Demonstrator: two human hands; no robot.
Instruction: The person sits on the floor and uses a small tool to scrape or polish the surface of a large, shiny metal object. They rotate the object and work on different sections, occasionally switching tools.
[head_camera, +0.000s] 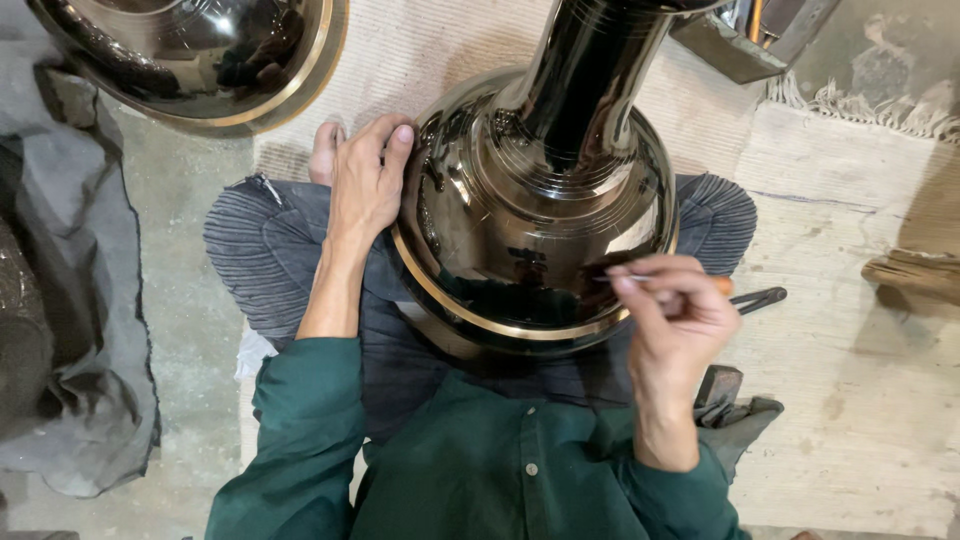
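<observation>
Hands (366, 185) on glossy bulbous metal vase (540, 190)

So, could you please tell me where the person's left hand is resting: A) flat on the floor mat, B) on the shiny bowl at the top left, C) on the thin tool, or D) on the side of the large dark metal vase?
D: the left hand lies spread against the side of the dark metal vase, while the right hand pinches the thin tool.
</observation>
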